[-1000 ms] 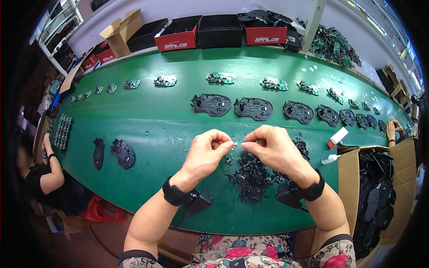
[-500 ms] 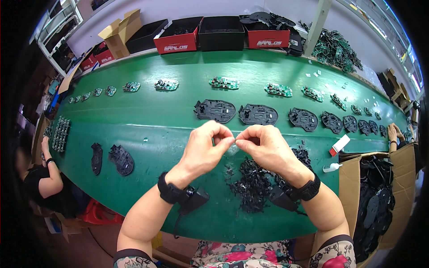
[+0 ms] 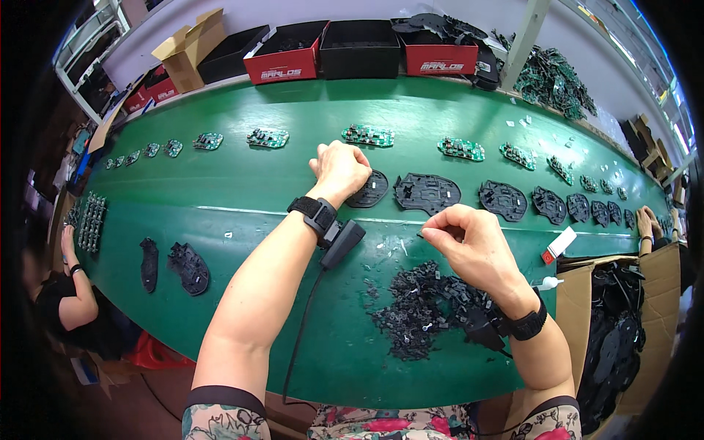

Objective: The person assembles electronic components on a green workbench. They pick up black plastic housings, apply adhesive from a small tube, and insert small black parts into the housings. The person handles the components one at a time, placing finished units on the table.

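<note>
My left hand (image 3: 341, 170) reaches over the leftmost black plastic mouse shell (image 3: 375, 189) in the row and covers part of it. Its fingers are curled; whatever they hold, if anything, is hidden. Just beyond it lies a green circuit board (image 3: 368, 136). Nearer to me, my right hand (image 3: 469, 242) is closed in a pinch, a small black part showing at its fingertips. Below that hand spreads a pile of small black plastic parts (image 3: 411, 312). Another black shell (image 3: 427, 192) sits beyond the right hand.
More boards and shells run in rows across the green table (image 3: 242, 323). Two dark shell pieces (image 3: 189, 268) lie at left. A white bottle (image 3: 548, 283) and a small red-and-white box (image 3: 559, 246) stand right, near a carton of black shells (image 3: 616, 337). Co-workers' hands show at both sides.
My hands were together at the fingertips and have come apart. The left went forward onto the leftmost shell; the right shifted slightly right and nearer to me, still pinching.
</note>
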